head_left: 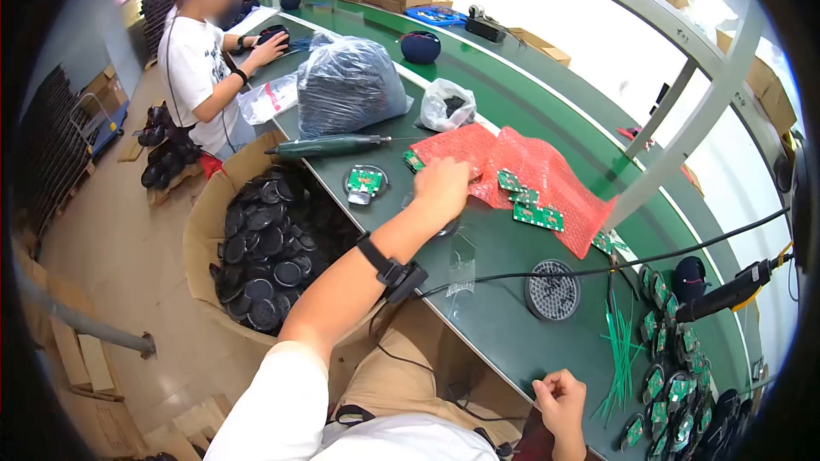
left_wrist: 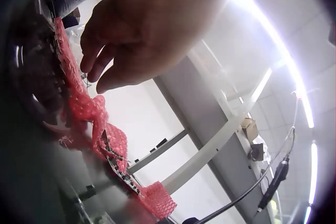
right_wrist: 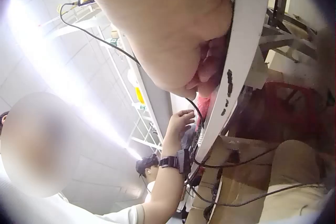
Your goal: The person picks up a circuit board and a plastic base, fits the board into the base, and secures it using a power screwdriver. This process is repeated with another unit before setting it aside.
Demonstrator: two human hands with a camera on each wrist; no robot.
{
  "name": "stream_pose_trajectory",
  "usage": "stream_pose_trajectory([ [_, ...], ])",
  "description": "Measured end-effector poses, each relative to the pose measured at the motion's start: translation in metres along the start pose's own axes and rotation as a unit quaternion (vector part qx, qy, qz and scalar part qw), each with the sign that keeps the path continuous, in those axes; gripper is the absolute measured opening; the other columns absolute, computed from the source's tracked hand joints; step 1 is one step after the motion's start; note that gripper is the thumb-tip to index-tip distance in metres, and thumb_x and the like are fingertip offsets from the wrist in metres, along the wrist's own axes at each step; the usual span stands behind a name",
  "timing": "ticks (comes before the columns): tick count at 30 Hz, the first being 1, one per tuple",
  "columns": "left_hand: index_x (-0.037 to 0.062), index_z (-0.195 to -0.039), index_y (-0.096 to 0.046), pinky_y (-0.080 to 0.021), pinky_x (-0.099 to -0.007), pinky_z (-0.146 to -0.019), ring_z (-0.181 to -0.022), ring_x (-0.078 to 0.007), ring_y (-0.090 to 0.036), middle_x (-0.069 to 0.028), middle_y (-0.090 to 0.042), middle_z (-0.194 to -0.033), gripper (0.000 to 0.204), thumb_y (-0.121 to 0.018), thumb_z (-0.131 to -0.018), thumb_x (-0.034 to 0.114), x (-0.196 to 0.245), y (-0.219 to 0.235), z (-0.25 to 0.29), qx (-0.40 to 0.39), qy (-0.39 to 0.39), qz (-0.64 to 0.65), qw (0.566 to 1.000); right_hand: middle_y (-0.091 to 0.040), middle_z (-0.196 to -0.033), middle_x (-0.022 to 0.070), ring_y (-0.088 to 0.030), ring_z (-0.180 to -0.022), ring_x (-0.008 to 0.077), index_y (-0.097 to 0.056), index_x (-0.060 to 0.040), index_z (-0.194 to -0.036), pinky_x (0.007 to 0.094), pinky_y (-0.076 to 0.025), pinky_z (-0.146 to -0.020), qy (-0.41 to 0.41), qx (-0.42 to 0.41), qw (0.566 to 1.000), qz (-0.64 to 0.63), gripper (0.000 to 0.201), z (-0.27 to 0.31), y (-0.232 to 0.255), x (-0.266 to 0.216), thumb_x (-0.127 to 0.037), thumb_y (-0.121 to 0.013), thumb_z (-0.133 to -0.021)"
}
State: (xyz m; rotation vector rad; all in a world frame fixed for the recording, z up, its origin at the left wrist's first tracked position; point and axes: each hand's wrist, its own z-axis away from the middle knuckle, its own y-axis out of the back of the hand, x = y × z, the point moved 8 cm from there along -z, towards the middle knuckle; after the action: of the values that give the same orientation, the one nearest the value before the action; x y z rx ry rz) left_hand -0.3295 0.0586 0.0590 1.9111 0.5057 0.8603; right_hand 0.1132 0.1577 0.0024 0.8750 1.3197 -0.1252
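Note:
My left hand (head_left: 444, 188) reaches over the red bubble wrap (head_left: 547, 162) on the green bench, fingers bent downward. In the left wrist view, the fingers (left_wrist: 105, 61) hang spread just above the wrap with nothing seen between them. A green circuit board (head_left: 413, 160) lies by its fingertips, and several more circuit boards (head_left: 538, 216) rest on the wrap to the right. Nearer the edge, a round black part (head_left: 366, 183) carries another green board. At the bench's front edge my right hand (head_left: 561, 401) rests with loosely curled fingers and no visible object.
A carton (head_left: 205, 265) full of round black parts stands below the bench edge. A green electric screwdriver (head_left: 333, 146) lies behind, beside a large plastic bag (head_left: 350, 85). Rightward are a screw dish (head_left: 553, 290), green ties (head_left: 619, 358) and assembled boards. A cable crosses the bench. Another person sits at the left.

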Motion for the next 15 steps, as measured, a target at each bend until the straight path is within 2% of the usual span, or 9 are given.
stream_pose_trajectory([
  [2,0.0083,-0.13,-0.065,-0.057,-0.0522,-0.098,-0.129,-0.0384,-0.06,-0.015,-0.062,-0.137,0.073,-0.095,-0.074,0.044,-0.006,0.002,0.026,-0.121,0.04,-0.067,0.99,-0.066,-0.066,0.0009,-0.064,-0.055,0.0074,-0.066,0.0009,-0.083,0.0247,-0.05,-0.05,-0.052,-0.035,0.998,0.002,0.019,-0.005,0.002,-0.006,-0.004,-0.082,-0.091],
  [3,0.0075,-0.132,-0.063,-0.057,-0.0514,-0.098,-0.127,-0.0384,-0.062,-0.0151,-0.061,-0.137,0.078,-0.097,-0.072,0.043,-0.005,0.005,0.034,-0.118,0.03,-0.071,0.99,-0.067,-0.067,0.001,-0.065,-0.056,0.0078,-0.067,0.001,-0.084,0.025,-0.051,-0.052,-0.094,-0.078,0.993,0.0,0.018,-0.009,-0.002,-0.008,-0.005,-0.082,-0.092],
  [5,0.0085,-0.133,-0.063,-0.055,-0.0538,-0.099,-0.127,-0.0388,-0.061,-0.0159,-0.061,-0.138,0.081,-0.099,-0.068,0.041,-0.007,0.003,0.043,-0.13,0.036,-0.072,0.988,-0.07,-0.069,0.0023,-0.066,-0.061,0.0076,-0.071,-0.0003,-0.086,0.027,-0.051,-0.056,-0.087,-0.076,0.993,0.025,0.015,-0.033,0.005,-0.029,-0.008,-0.082,-0.093],
  [7,0.0086,-0.132,-0.063,-0.052,-0.0553,-0.099,-0.126,-0.0392,-0.061,-0.0166,-0.061,-0.137,0.082,-0.1,-0.066,0.041,-0.002,0.012,0.047,-0.126,0.033,-0.093,0.987,-0.072,-0.075,0.0122,-0.071,-0.066,0.0228,-0.071,-0.0003,-0.09,0.0354,-0.055,-0.063,0.104,0.014,0.98,0.172,0.012,-0.077,0.024,-0.062,-0.008,-0.08,-0.09],
  [8,0.0087,-0.131,-0.064,-0.05,-0.0568,-0.1,-0.126,-0.0396,-0.061,-0.0172,-0.061,-0.136,0.082,-0.1,-0.065,0.04,-0.002,0.015,0.049,-0.12,0.04,-0.114,0.985,-0.072,-0.084,0.016,-0.072,-0.074,0.0294,-0.071,-0.0009,-0.093,0.0383,-0.057,-0.069,0.145,0.068,0.967,0.198,0.011,-0.099,0.03,-0.076,-0.008,-0.08,-0.089],
  [10,0.0089,-0.131,-0.064,-0.049,-0.0577,-0.099,-0.125,-0.0397,-0.061,-0.0174,-0.061,-0.135,0.083,-0.101,-0.064,0.04,-0.006,0.008,0.047,-0.099,0.027,-0.119,0.988,-0.071,-0.099,0.0157,-0.072,-0.086,0.0322,-0.072,-0.0022,-0.101,0.0406,-0.057,-0.078,0.214,0.075,0.948,0.225,0.017,-0.15,0.028,-0.083,-0.011,-0.08,-0.09],
  [11,0.009,-0.13,-0.064,-0.047,-0.0585,-0.099,-0.124,-0.0398,-0.061,-0.0177,-0.061,-0.133,0.083,-0.101,-0.062,0.04,-0.007,0.009,0.046,-0.076,0.021,-0.128,0.989,-0.072,-0.106,0.0166,-0.071,-0.096,0.0367,-0.072,-0.0026,-0.105,0.0454,-0.057,-0.086,0.165,0.094,0.945,0.266,0.02,-0.178,0.025,-0.074,-0.015,-0.079,-0.09],
  [13,0.0091,-0.128,-0.065,-0.048,-0.0573,-0.098,-0.122,-0.0394,-0.06,-0.0164,-0.062,-0.129,0.081,-0.101,-0.062,0.04,-0.004,0.015,0.054,-0.05,0.01,-0.123,0.991,-0.073,-0.111,0.0198,-0.07,-0.106,0.0404,-0.074,-0.0038,-0.109,0.0499,-0.054,-0.097,0.168,0.087,0.94,0.283,0.023,-0.226,0.015,-0.064,-0.016,-0.078,-0.09],
  [15,0.0099,-0.128,-0.065,-0.05,-0.0542,-0.097,-0.121,-0.0389,-0.061,-0.0147,-0.064,-0.124,0.079,-0.1,-0.063,0.037,-0.005,0.025,0.06,0.013,0.019,-0.084,0.996,-0.076,-0.104,0.0203,-0.072,-0.102,0.0419,-0.077,-0.003,-0.101,0.0508,-0.056,-0.092,0.155,0.105,0.935,0.301,0.017,-0.266,0.019,-0.048,-0.015,-0.074,-0.089],
])
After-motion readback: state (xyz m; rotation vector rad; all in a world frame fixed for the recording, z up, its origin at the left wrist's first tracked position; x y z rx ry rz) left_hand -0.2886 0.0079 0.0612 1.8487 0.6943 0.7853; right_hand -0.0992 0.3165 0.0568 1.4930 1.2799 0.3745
